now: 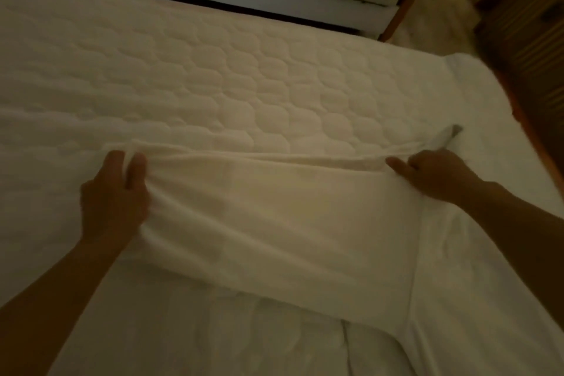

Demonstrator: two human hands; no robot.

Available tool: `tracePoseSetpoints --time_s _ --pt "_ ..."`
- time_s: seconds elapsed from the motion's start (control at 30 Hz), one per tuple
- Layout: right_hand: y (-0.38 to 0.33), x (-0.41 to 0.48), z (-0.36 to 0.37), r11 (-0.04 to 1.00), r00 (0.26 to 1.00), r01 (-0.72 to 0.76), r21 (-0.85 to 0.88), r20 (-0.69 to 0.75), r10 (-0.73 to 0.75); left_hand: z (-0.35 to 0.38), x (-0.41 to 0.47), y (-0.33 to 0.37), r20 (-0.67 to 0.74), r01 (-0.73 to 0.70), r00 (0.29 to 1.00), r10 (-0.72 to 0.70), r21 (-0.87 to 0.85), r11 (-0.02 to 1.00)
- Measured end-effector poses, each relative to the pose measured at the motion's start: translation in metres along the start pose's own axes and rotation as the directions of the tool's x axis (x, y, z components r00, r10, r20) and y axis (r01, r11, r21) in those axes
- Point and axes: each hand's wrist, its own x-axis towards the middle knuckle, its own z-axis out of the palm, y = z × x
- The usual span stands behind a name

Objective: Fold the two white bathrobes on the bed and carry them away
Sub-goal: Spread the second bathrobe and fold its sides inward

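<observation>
Robe (274, 217) on the bed (213, 70): we are pinching its far edge, left hand (114, 192) and right hand (436, 174) each clamped on cloth.

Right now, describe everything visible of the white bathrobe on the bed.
The white bathrobe looks like soft, thick cloth, lying spread flat across the near part of the quilted mattress. Its far edge is drawn into a taut, bunched line between the left hand, which pinches one end, and the right hand, which grips the other. A small flap sticks out beyond the right hand. A seam runs down its right side. Dim light hides any sleeves or belt.
</observation>
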Motion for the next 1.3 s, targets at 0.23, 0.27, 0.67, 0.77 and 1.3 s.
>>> tracePoseSetpoints --time_s 0.23,0.27,0.67,0.77,1.3 --pt "-0.043 0.042 0.023 0.998 0.952 0.057 0.028 -0.302 -0.046 -0.001 0.021 -0.025 -0.048 0.079 0.996 -0.069 0.236 0.969" --pt "-0.046 0.046 0.041 0.998 0.958 0.041 0.038 -0.287 -0.028 0.000 0.020 -0.027 -0.064 0.080 0.996 -0.066 0.252 0.964" --pt "-0.050 0.059 0.079 0.992 0.931 -0.007 0.129 -0.361 0.053 0.007 0.005 -0.005 -0.165 -0.038 0.979 0.116 0.415 0.909" --pt "-0.053 0.060 0.079 0.993 0.929 0.015 0.121 -0.368 0.030 0.020 -0.030 0.007 0.084 -0.442 0.884 0.460 0.475 0.761" --pt "-0.031 -0.022 0.061 0.955 0.910 0.173 0.240 -0.409 -0.062 0.104 -0.099 0.158 0.259 -0.561 0.827 0.499 0.309 0.768"
